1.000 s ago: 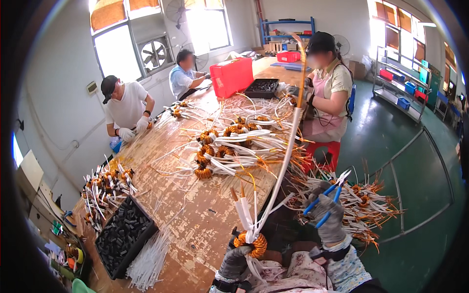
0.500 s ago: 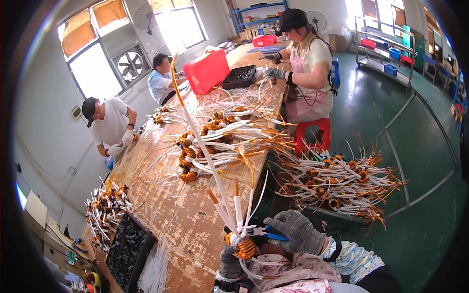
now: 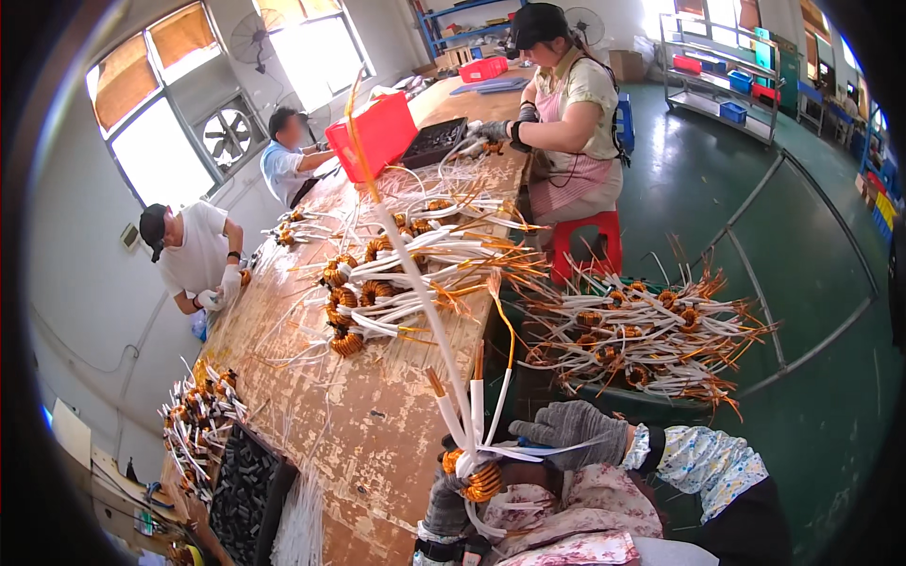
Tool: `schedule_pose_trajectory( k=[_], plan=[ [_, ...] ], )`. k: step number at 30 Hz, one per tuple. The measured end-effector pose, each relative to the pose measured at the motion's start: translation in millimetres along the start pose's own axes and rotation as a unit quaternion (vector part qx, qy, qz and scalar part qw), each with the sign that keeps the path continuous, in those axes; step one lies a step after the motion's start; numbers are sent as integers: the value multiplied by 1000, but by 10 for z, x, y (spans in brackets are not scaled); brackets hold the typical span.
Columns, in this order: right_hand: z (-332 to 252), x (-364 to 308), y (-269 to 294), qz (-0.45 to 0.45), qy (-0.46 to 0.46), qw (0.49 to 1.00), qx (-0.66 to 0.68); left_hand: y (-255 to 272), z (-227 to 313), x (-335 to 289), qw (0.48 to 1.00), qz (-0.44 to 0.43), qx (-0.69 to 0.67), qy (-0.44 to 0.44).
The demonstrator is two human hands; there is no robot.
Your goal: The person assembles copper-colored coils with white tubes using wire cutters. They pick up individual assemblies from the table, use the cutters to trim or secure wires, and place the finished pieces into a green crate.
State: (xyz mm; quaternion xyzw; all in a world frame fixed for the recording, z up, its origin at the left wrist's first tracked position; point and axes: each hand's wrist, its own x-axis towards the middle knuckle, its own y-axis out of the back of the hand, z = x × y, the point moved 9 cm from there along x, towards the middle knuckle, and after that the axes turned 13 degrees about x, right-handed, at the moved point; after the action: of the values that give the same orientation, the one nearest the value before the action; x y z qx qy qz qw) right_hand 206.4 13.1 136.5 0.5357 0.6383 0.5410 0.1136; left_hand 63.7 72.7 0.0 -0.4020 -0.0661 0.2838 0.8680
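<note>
Low in the middle, my left hand (image 3: 447,509), in a grey knit glove, is closed round a ring-shaped coil (image 3: 483,482) wound with copper wire. Several white-sleeved leads (image 3: 451,420) stand up from it, one very long with a bare orange end. My right hand (image 3: 578,434), also gloved in grey, is beside the coil with its fingers curled round blue-handled pliers (image 3: 530,442), mostly hidden. A thin white strip (image 3: 547,451) runs from the coil to this hand.
More coils (image 3: 344,307) with white leads lie heaped on the worn wooden table (image 3: 330,453). A black tray (image 3: 247,495) of small black parts stands at left. At right is a green bin (image 3: 651,401) piled with coils. Several people (image 3: 576,123) work around the table.
The plier jaws, seen at the coil before, no longer show there. A white strip now stretches between coil and right hand. The whole view has shifted slightly.
</note>
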Motion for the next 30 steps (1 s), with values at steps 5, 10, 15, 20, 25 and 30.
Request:
schedule_pose_trajectory(
  k=[5, 10, 15, 20, 25, 30],
  plan=[
    [95, -30, 28, 25, -56, 998, -21, 268, -151, 44, 996, -84, -24, 0],
    [-69, 71, 386, 155, -22, 987, -35, -137, 31, 40, 999, -39, 30, 3],
    [-99, 99, 336, 130, 2, 990, -49, -213, 117, 51, 994, 21, 103, -22],
    [27, 22, 122, 61, -16, 997, -55, 29, 18, -7, 981, 107, 163, -6],
    [257, -248, 59, 177, -115, 930, 301, -398, 339, 187, 983, 60, 159, -71],
    [-226, -506, -558, -105, -353, 472, 801, -162, 431, 287, 996, -81, -30, -34]
  ],
)
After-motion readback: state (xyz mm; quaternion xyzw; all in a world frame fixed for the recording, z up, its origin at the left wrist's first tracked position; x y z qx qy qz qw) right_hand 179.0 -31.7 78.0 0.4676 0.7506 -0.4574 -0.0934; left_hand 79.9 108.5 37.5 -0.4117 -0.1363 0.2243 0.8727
